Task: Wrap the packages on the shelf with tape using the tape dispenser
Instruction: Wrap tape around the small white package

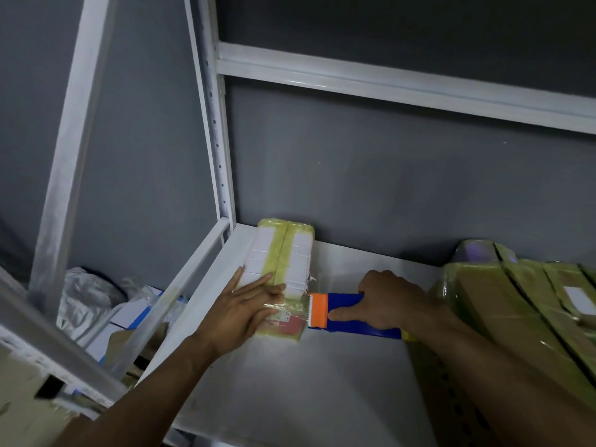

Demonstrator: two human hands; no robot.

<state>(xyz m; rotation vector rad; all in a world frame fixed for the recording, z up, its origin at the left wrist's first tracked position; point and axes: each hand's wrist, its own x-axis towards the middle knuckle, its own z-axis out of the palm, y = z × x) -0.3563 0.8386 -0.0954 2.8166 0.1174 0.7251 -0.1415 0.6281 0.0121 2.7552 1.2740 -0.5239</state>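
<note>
A long flat package [283, 253], white with a yellowish tape strip down its middle, lies on the white shelf [322, 382] against the grey back wall. My left hand [245, 308] presses flat on its near end with straight fingers, over a strip of clear tape. My right hand [383, 301] grips a blue tape dispenser [345, 312]; its orange toothed head [317, 309] touches the package's right near edge.
A stack of tape-wrapped brown packages [522, 304] fills the shelf's right side, close behind my right wrist. White shelf uprights [219, 150] stand at the left. Below and left of the shelf lie boxes and plastic bags [96, 304].
</note>
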